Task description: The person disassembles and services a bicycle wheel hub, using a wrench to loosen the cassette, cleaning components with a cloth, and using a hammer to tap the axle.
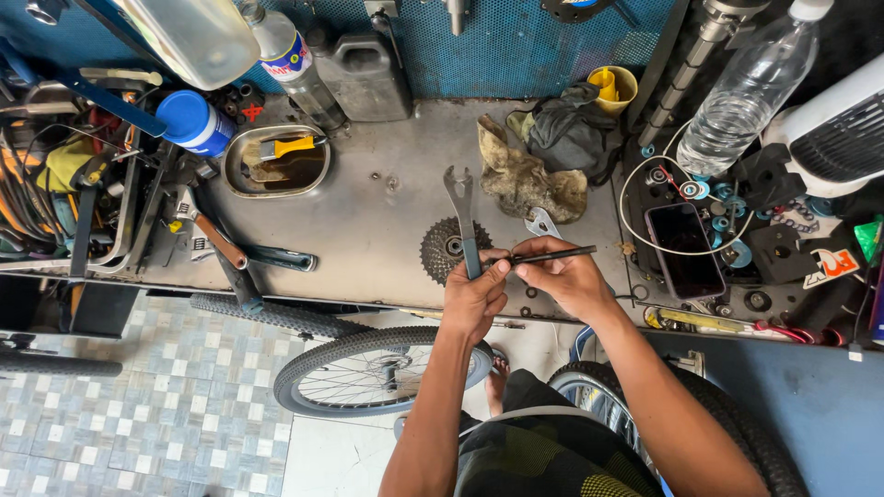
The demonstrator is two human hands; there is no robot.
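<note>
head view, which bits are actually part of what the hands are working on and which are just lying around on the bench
In hand:
left hand grips the flat wrench
right hand pinches the thin dark rod

Lying about:
sprocket cluster
rag
phone
clear water bottle
metal tray
yellow cup

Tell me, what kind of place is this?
Probably a bicycle repair shop. A gear cassette lies on the metal workbench, bicycle wheels stand below, and the left hand holds a flat wrench.
</note>
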